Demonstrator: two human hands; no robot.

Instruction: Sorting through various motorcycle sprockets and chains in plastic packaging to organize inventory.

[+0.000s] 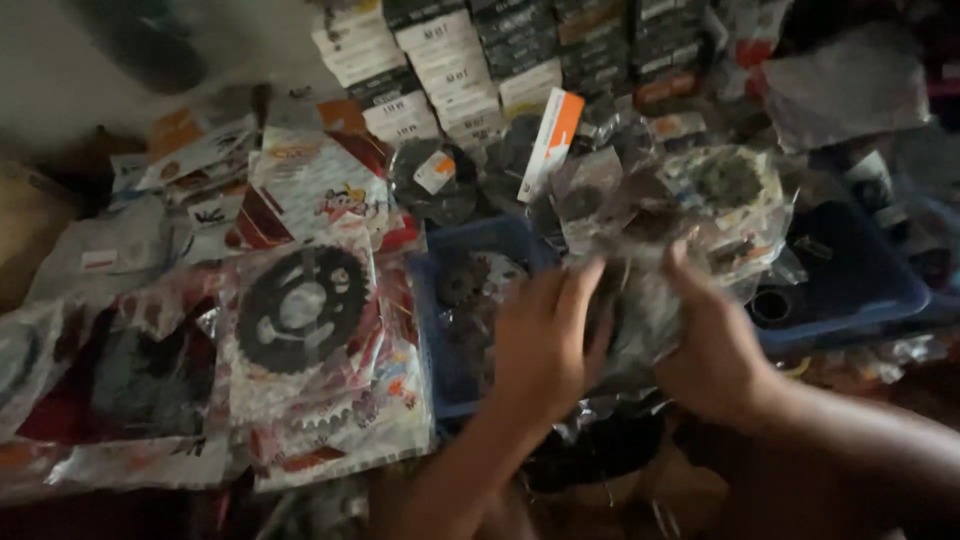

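We hold a crinkled clear plastic bag of small dark metal sprockets point(650, 215) between both hands, raised just above the blue plastic tray point(440, 330) that sits in the middle of the cluttered surface. Our left hand point(545, 340) lies against the near left side of the bag with the fingers stretched upward along the plastic, and our right hand point(715, 345) grips its right side, thumb pointing up, so both hands are closed onto the same bag; motion blur hides just how each finger sits. A small dark toothed gear point(462, 282) shows inside the blue tray just left of our left hand. To the tray's left, a large black chain sprocket sealed in a red and white printed packet point(300, 310) lies flat on a heap of similar packets point(120, 390) that spreads to the left edge of the pile. Behind the tray stands a round black part in a clear wrapper with an orange and white label point(435, 180), and beside it a slim white and orange carton point(552, 140) leans upright. Stacks of white and black cardboard boxes point(470, 60) line the far edge. A dark blue plastic bin point(860, 280) sits at the right, just beyond the bag.
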